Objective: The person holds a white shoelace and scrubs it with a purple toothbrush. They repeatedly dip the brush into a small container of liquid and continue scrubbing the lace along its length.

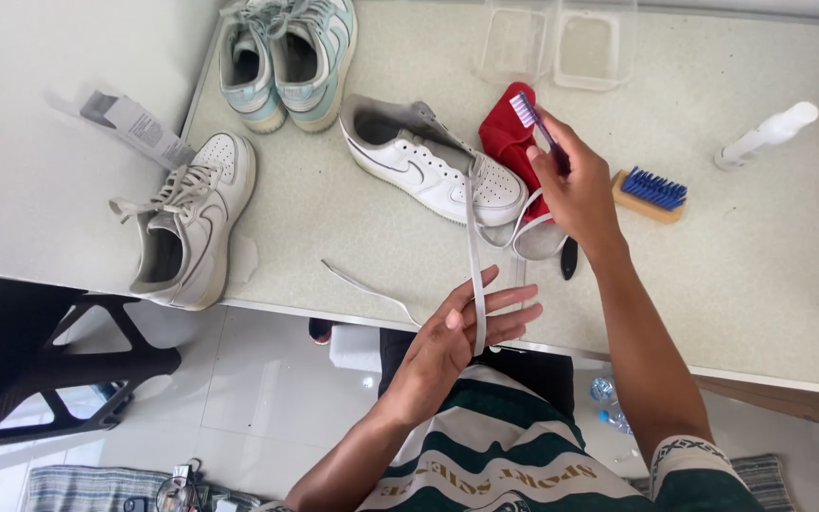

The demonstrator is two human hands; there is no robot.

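My left hand (462, 327) is open, palm up, at the table's near edge, with a grey shoelace (474, 246) draped over its fingers. The lace runs up to a white sneaker (433, 161) lying on the table. My right hand (575, 185) is shut on a purple toothbrush (531, 116), bristles raised beside the sneaker's toe, and it also pinches a loop of the lace. A red cloth (506, 137) lies under and behind the hand.
Another white sneaker (191, 223) sits at the table's left edge, a pale blue pair (286, 57) at the back. A wooden brush with blue bristles (651, 192), a white spray bottle (768, 135) and clear plastic containers (561, 43) lie right and behind. A black chair (40, 365) stands left.
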